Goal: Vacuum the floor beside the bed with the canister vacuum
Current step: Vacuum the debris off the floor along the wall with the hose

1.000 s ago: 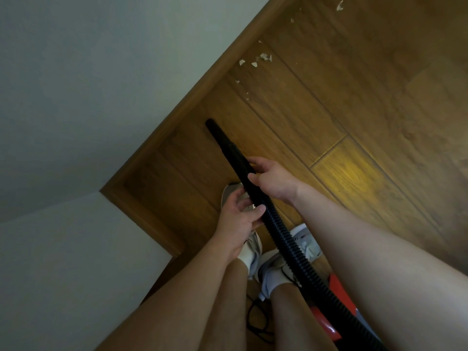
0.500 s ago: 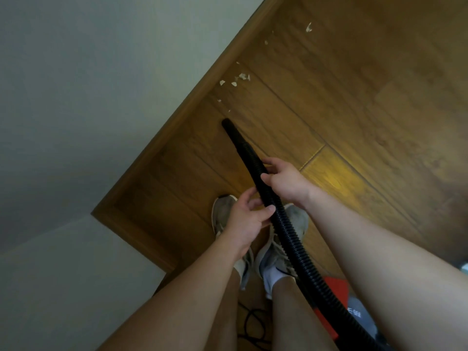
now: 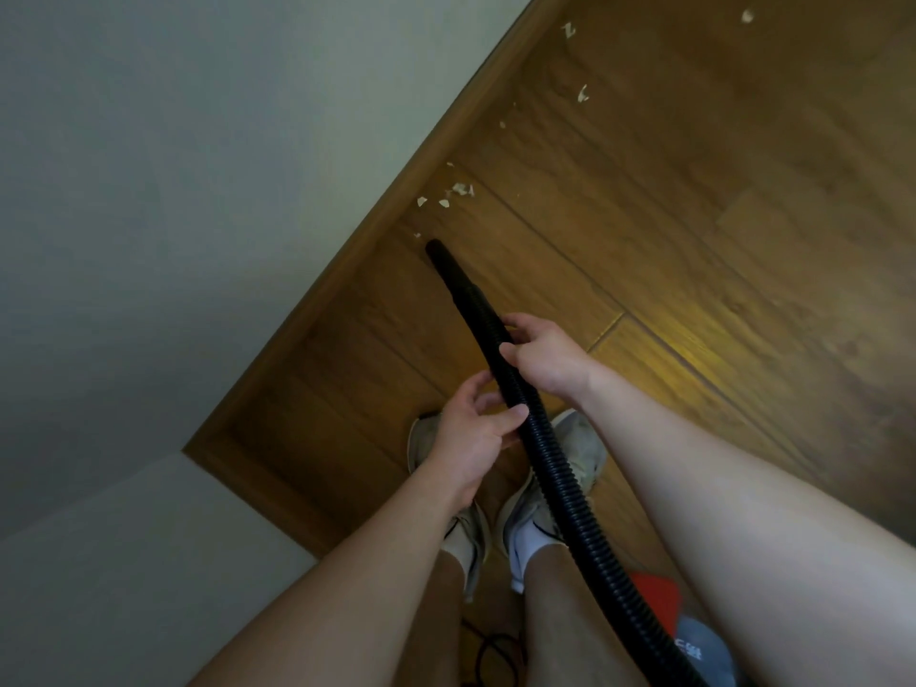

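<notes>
I hold the black ribbed vacuum hose (image 3: 555, 468) in both hands. My right hand (image 3: 545, 359) is wrapped around the hose where the ribbing meets the smooth nozzle (image 3: 453, 277), fingers curled tight on it. My left hand (image 3: 471, 433) sits nearer and to the left, thumb tip touching the hose, the other fingers loosely bent and parted, not clamped. The nozzle tip points far-left, near the wooden baseboard (image 3: 347, 270). Pale debris scraps (image 3: 458, 190) lie on the wood floor (image 3: 694, 240) just beyond the tip. The red canister (image 3: 654, 599) stands at near right, behind my shoes (image 3: 580, 453).
</notes>
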Motion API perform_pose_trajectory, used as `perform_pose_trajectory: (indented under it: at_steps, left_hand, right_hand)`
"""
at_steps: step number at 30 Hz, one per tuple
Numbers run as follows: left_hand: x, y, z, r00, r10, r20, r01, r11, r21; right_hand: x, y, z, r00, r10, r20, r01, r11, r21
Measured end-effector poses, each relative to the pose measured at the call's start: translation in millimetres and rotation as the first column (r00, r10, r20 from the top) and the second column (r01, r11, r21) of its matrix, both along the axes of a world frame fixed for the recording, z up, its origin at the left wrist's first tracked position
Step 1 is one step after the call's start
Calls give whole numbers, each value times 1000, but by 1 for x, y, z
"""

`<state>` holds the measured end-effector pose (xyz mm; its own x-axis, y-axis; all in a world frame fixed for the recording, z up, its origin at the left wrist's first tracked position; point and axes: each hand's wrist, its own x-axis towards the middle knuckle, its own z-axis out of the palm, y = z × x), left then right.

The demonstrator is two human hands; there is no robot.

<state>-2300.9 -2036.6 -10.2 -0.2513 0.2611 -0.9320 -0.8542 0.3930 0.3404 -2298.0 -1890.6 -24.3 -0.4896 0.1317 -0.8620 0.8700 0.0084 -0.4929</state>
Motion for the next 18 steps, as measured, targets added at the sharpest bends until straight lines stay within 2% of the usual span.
perform_pose_trajectory:
  at_steps: [18]
  left_hand:
    - [-40,27,-9,1000,5,-28,-6,1000,-14]
  right_hand:
    - [-39,23,-13,999,-15,-29,15,1000,5]
